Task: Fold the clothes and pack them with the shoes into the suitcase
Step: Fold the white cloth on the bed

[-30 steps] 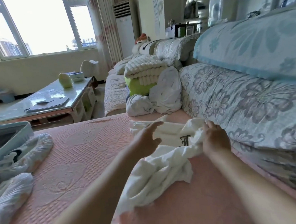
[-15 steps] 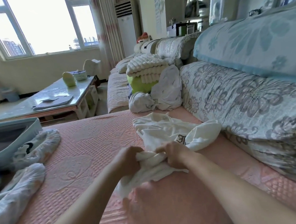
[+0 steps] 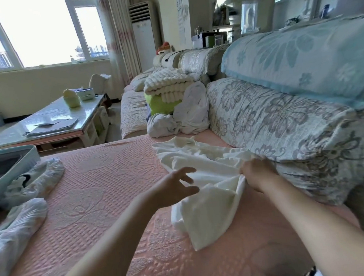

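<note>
Two hands [image 3: 173, 188] [image 3: 256, 173], two shoes [image 3: 36, 178] [image 3: 16, 229], one suitcase [image 3: 14, 163]

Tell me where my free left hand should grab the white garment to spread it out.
Probably the loose near corner of the white garment, pinched from the left by the left hand: it lies free in a point, while the right hand holds the bunched edge.

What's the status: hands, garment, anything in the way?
Left hand open, fingers spread by the white garment. Right hand grips its edge beside the floral cushion. Garment crumpled, unfolded, on pink cover. Nothing lying on it.
</note>
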{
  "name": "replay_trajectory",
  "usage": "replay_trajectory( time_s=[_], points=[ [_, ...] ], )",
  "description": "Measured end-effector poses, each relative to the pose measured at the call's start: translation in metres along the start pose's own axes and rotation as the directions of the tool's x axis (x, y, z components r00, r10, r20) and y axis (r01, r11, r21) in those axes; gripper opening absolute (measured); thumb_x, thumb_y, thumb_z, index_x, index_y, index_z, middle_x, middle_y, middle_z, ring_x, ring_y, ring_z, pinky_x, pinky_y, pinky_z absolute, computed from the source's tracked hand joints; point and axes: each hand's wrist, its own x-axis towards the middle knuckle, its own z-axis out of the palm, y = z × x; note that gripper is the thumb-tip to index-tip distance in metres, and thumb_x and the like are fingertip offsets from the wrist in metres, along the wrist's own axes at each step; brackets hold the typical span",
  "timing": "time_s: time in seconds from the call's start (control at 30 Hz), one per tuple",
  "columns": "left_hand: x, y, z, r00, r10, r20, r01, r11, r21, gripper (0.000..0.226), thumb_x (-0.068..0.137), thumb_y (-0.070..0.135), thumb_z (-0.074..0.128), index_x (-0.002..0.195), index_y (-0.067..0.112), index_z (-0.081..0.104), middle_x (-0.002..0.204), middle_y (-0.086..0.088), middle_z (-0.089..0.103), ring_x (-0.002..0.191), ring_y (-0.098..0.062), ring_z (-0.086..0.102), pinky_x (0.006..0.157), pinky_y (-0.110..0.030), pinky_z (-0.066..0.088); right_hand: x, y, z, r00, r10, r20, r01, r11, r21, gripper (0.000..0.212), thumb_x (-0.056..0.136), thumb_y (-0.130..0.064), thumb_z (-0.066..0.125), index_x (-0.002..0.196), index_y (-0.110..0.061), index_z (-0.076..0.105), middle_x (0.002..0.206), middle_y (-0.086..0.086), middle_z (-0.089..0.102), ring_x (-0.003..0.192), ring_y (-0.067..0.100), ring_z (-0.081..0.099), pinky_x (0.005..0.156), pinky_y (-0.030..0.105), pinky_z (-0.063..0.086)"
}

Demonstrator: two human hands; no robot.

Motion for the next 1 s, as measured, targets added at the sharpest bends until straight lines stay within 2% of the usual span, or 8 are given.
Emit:
replay_trajectory(
  time_s=[0.13,0.3,0.37,0.47,0.67,0.8,0.9,1.0],
  points=[
    [-0.002,-0.008,0.008,0.998,-0.03,-0.049,0.036,0.992,0.125,0.06,0.084,-0.018,0.035,0.121,0.019,0.064,0.111,-0.001,0.063,0.09,-0.015,0.062,0.072,-0.009,0.049,-0.003,-0.007,0.011,0.944,-0.091,0.317,0.054,0.991,0.124,0.065,0.091,-0.024,0.058,0.151,-0.04,0.038,0.162,0.007,0.022,0.15,0.032,0.013,0.122,0.048,0.012],
    [-0.006,-0.022,0.015,0.997,-0.048,0.068,0.021,0.937,0.348,0.063,0.084,-0.013,0.047,0.132,0.026,0.06,0.138,0.0,0.05,0.123,-0.015,0.049,0.095,-0.013,0.033,-0.025,-0.06,-0.014,0.91,-0.4,0.111,0.263,0.761,0.593,0.074,0.089,-0.039,0.065,0.154,-0.043,0.03,0.165,-0.007,0.02,0.151,0.014,0.018,0.123,0.034,0.015],
    [-0.003,-0.029,0.019,0.992,-0.037,0.122,-0.011,0.929,0.371,0.06,0.084,-0.009,0.055,0.134,0.024,0.06,0.143,-0.001,0.045,0.133,-0.018,0.042,0.102,-0.015,0.025,-0.024,-0.081,-0.007,0.86,-0.474,0.191,0.335,0.804,0.491,0.089,0.081,-0.047,0.075,0.154,-0.046,0.025,0.161,-0.007,0.029,0.147,0.015,0.028,0.121,0.036,0.023],
    [0.0,-0.035,0.023,0.991,-0.053,0.121,0.001,0.92,0.392,0.057,0.086,-0.004,0.057,0.135,0.023,0.059,0.141,-0.001,0.047,0.132,-0.02,0.045,0.106,-0.02,0.03,-0.008,-0.078,-0.005,0.896,-0.403,0.184,0.365,0.907,0.209,0.045,0.09,-0.021,0.058,0.133,-0.037,0.057,0.134,0.001,0.059,0.125,0.025,0.055,0.102,0.036,0.044],
    [0.026,-0.048,0.026,1.0,0.008,-0.028,0.008,0.865,0.502,0.07,0.086,0.006,0.067,0.146,0.034,0.044,0.154,0.007,0.035,0.141,-0.018,0.033,0.116,-0.034,0.031,0.025,-0.009,0.018,0.989,0.086,0.123,-0.05,0.961,-0.271,0.039,0.097,-0.018,0.043,0.132,-0.02,0.06,0.136,0.006,0.057,0.129,0.028,0.046,0.11,0.045,0.031],
    [0.057,-0.04,0.04,0.996,0.078,-0.04,-0.049,0.869,0.492,0.093,0.077,0.032,0.081,0.153,0.028,0.028,0.158,0.002,0.027,0.145,-0.022,0.023,0.118,-0.044,0.03,0.028,-0.004,0.025,0.999,-0.02,-0.038,0.025,0.991,0.133,0.053,0.088,-0.026,0.034,0.137,-0.023,0.053,0.146,0.006,0.047,0.135,0.028,0.039,0.114,0.042,0.029],
    [0.086,-0.035,0.057,0.996,0.074,-0.047,-0.055,0.945,0.322,0.081,0.077,0.037,0.08,0.142,0.019,0.034,0.14,-0.002,0.047,0.13,-0.02,0.043,0.112,-0.043,0.038,0.022,-0.022,0.017,0.976,-0.215,-0.027,0.186,0.768,0.613,0.059,0.093,-0.033,0.038,0.152,-0.027,0.04,0.161,0.0,0.03,0.149,0.021,0.025,0.122,0.039,0.018],
    [0.099,-0.026,0.065,0.992,0.091,-0.088,-0.06,0.948,0.312,0.027,0.093,0.019,0.06,0.115,0.019,0.042,0.096,0.008,0.059,0.09,-0.007,0.059,0.093,-0.025,0.046,0.026,-0.03,0.03,0.936,-0.253,0.246,0.149,0.915,0.375,0.099,0.083,-0.074,0.052,0.16,-0.038,-0.001,0.169,-0.001,-0.004,0.155,0.023,0.002,0.124,0.046,0.004]
  ],
)
